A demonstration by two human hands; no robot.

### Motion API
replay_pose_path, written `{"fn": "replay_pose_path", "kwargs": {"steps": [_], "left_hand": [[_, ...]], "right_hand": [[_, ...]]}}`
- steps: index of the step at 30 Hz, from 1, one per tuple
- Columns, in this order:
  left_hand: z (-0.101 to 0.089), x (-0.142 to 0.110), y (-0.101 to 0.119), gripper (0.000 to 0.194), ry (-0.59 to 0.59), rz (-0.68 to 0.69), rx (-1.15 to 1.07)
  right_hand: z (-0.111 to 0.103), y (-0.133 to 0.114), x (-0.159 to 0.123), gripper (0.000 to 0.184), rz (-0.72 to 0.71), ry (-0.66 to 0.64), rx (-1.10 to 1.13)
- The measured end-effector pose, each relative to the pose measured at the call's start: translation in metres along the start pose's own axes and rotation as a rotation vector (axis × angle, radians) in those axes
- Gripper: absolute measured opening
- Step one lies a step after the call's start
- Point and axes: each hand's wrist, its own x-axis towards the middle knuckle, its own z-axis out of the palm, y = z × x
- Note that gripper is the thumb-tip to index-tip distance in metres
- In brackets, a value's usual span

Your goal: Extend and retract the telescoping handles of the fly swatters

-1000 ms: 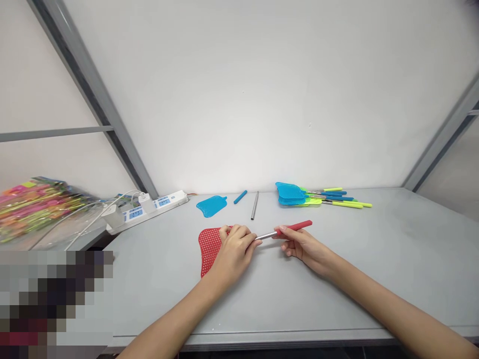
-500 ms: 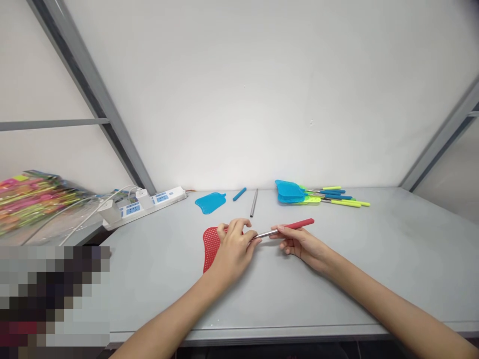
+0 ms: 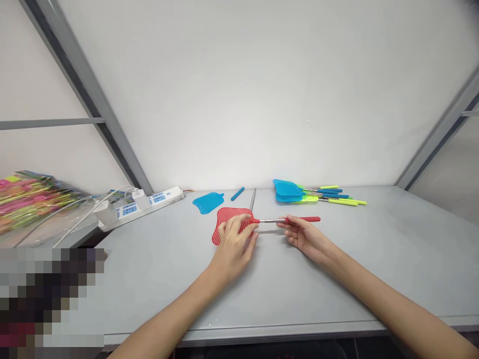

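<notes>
At the middle of the grey table (image 3: 374, 269), the left hand (image 3: 232, 249) was closed over a red plastic fly swatter head (image 3: 228, 215), its fingers curled across the mesh near the neck. The right hand (image 3: 304, 237) pinched a steel shaft (image 3: 271, 220) between fingertips and thumb, just ahead of its red grip (image 3: 305, 219). Change noted: the head, earlier angled away beneath the left hand, had swung round and now lay end-on to the shaft, the two in one line and touching at the neck (firmness of the join could not be confirmed from this view). Beyond the hands lay a blue swatter head (image 3: 208, 203), a blue grip sleeve (image 3: 237, 194) and a bare steel rod (image 3: 253, 199), with a stack of blue and green swatters (image 3: 288, 191) to the right. Further left stood a white power strip (image 3: 160, 198), near a plastic-wrapped bundle (image 3: 26, 202)
</notes>
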Motion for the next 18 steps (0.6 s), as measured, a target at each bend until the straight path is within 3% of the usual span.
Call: {"fn": "replay_pose_path", "kwargs": {"steps": [3,7,10,15,18], "left_hand": [[0.000,-0.003,0.004,0.022,-0.042,0.117,-0.117],[0.005,-0.009,0.013,0.021,-0.238,0.245,-0.242],[0.008,-0.011,0.017,0.021,-0.341,0.296,-0.287],[0.011,-0.010,0.015,0.022,-0.367,0.275,-0.319],[0.012,-0.010,0.013,0.022,-0.364,0.266,-0.331]], "right_hand": [[-0.011,-0.015,0.006,0.012,-0.055,0.015,0.035],[-0.035,-0.042,0.021,0.006,-0.142,0.090,0.140],[-0.058,-0.067,0.036,0.013,-0.181,0.246,0.162],[-0.091,-0.104,0.065,0.023,-0.206,0.381,0.098],[-0.105,-0.114,0.082,0.026,-0.183,0.456,0.005]]}}
